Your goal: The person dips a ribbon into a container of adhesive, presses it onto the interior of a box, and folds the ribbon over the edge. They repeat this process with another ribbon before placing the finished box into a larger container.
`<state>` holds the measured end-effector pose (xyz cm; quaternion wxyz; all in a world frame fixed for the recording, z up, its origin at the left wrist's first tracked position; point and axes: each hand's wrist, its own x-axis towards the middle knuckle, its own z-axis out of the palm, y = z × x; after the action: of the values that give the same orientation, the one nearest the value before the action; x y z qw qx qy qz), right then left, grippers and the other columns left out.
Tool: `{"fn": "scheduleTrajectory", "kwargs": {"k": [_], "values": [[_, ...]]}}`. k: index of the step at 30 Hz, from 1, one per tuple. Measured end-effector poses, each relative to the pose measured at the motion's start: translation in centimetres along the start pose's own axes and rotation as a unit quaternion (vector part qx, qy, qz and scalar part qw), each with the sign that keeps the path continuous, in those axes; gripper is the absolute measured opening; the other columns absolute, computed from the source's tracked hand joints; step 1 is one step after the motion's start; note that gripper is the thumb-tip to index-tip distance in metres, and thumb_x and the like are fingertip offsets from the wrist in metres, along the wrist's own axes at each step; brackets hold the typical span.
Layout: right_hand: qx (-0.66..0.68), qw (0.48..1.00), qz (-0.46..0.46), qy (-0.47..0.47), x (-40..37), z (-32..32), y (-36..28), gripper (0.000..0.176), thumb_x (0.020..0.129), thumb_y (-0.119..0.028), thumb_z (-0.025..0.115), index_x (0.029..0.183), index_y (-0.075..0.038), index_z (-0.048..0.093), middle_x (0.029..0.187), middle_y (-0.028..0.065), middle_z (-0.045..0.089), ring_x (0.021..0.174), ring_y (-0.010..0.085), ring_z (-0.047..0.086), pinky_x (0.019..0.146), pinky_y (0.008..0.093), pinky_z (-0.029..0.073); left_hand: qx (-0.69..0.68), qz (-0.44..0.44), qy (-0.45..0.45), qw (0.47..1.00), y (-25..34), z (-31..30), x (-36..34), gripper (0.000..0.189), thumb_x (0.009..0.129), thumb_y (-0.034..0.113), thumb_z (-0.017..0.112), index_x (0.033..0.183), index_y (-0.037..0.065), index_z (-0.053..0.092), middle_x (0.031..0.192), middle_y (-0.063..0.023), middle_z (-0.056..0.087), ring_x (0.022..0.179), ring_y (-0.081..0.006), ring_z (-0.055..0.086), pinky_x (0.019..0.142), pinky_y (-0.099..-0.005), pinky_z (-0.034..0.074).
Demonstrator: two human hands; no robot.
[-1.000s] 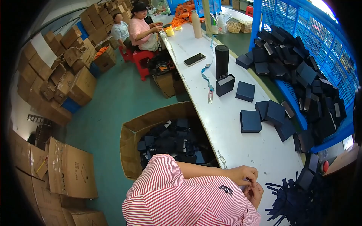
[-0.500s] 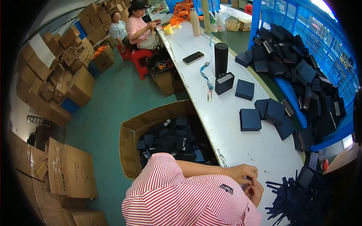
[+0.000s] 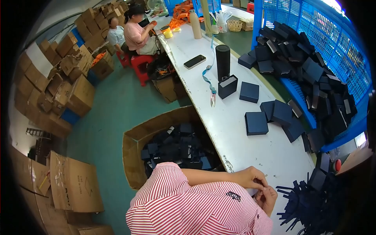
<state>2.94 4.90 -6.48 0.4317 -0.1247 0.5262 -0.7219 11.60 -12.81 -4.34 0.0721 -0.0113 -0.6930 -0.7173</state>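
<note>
My left hand (image 3: pixel 252 178) is closed, its fingertips pinched together over the edge of the white table. Just below it, my right hand (image 3: pixel 267 199) is closed too, its fingertips meeting those of the left. Whatever sits between the fingers is too small or hidden to make out. To the right of my hands lies a heap of dark navy strips (image 3: pixel 303 203), apart from them. Further along the table, a dark blue square box (image 3: pixel 256 123) lies flat, with another box (image 3: pixel 249 92) beyond it. A box with a pale open side (image 3: pixel 228 86) stands upright beside a black cylinder (image 3: pixel 223 62).
A blue plastic crate (image 3: pixel 309 23) on the right spills many dark boxes. Left of the table, a cardboard carton (image 3: pixel 131 156) holds more dark boxes. A phone (image 3: pixel 194 61), small snips (image 3: pixel 213 98) and a bottle (image 3: pixel 195 25) lie along the table. Two people sit at the far end.
The view has shifted slightly, so the table things appear a little further left. My hands remain together, fingers slightly repositioned. The seated person in pink has turned a little.
</note>
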Motion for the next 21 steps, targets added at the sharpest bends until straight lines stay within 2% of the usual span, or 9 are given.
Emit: {"fn": "scheduleTrajectory", "kwargs": {"k": [5, 16, 21], "values": [[-0.074, 0.997, -0.005, 0.005, -0.5, 0.7, -2.1, 0.022, 0.090, -0.012, 0.061, 0.073, 0.001, 0.058, 0.062, 0.0070, 0.058, 0.052, 0.0116, 0.051, 0.051, 0.0238, 0.040, -0.054, -0.017, -0.012, 0.998, 0.9, -0.4, -0.1, 0.016, 0.084, 0.005, 0.071, 0.099, 0.000, 0.073, 0.090, -0.0096, 0.072, 0.081, -0.0129, 0.067, 0.076, -0.0243, 0.053], [-0.230, 0.972, 0.003, 0.051, -1.3, 2.7, -3.9, 0.021, 0.091, -0.007, 0.058, 0.073, 0.002, 0.059, 0.062, 0.0049, 0.059, 0.053, 0.0091, 0.051, 0.052, 0.0225, 0.040, -0.043, -0.043, 0.004, 0.998, 1.2, -0.3, -0.5, 0.015, 0.083, 0.004, 0.069, 0.096, -0.002, 0.073, 0.083, -0.0104, 0.072, 0.073, -0.0110, 0.066, 0.070, -0.0225, 0.053], [-0.288, 0.955, -0.030, 0.065, -1.4, 3.0, -3.6, 0.022, 0.091, -0.007, 0.059, 0.071, 0.002, 0.059, 0.060, 0.0046, 0.058, 0.054, 0.0093, 0.052, 0.053, 0.0231, 0.040, -0.042, -0.064, 0.012, 0.997, 1.4, -0.2, -0.4, 0.013, 0.082, 0.005, 0.067, 0.092, -0.002, 0.071, 0.080, -0.0080, 0.071, 0.071, -0.0089, 0.065, 0.066, -0.0212, 0.051]]}}
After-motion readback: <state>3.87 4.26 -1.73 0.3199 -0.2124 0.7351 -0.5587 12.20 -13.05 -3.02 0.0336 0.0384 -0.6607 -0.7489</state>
